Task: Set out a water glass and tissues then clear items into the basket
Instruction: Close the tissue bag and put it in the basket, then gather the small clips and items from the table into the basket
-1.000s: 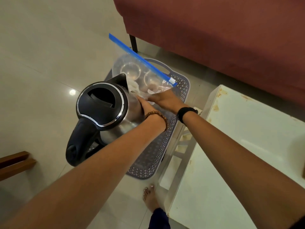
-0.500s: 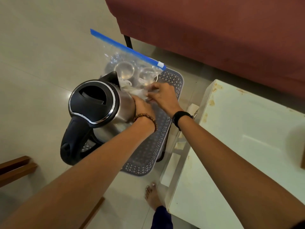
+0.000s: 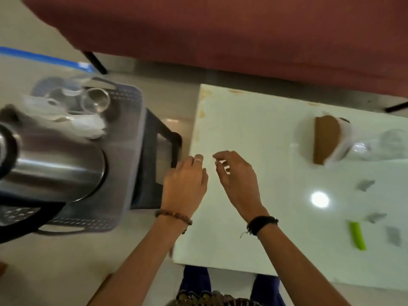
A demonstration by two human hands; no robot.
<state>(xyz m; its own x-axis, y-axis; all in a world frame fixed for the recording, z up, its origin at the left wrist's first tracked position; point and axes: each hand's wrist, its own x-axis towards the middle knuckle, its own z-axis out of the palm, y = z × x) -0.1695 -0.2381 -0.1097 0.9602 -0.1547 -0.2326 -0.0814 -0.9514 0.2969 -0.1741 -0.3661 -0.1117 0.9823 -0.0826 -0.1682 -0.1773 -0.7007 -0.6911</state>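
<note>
A grey perforated basket [image 3: 130, 138] stands on the floor at the left. It holds a steel kettle [image 3: 53, 166] with a black handle and a clear zip bag [image 3: 66, 100] with a blue seal, glasses showing inside. My left hand [image 3: 184, 184] hovers at the white table's left edge, fingers loosely curled, holding nothing. My right hand [image 3: 236, 175] is over the table [image 3: 254, 228], fingers apart and empty. A brown tissue holder [image 3: 326, 140] and a clear water glass [image 3: 382, 146] lie at the table's far right.
A dark red sofa [image 3: 220, 29] runs along the back. A green strip [image 3: 357, 235] and several small grey pieces [image 3: 365, 185] lie on the table's right side. A dark stand [image 3: 154, 168] sits between basket and table.
Both hands have let go of the zip bag, which now rests in the basket, and have moved right to the table's edge. The view has swung right and is blurred.
</note>
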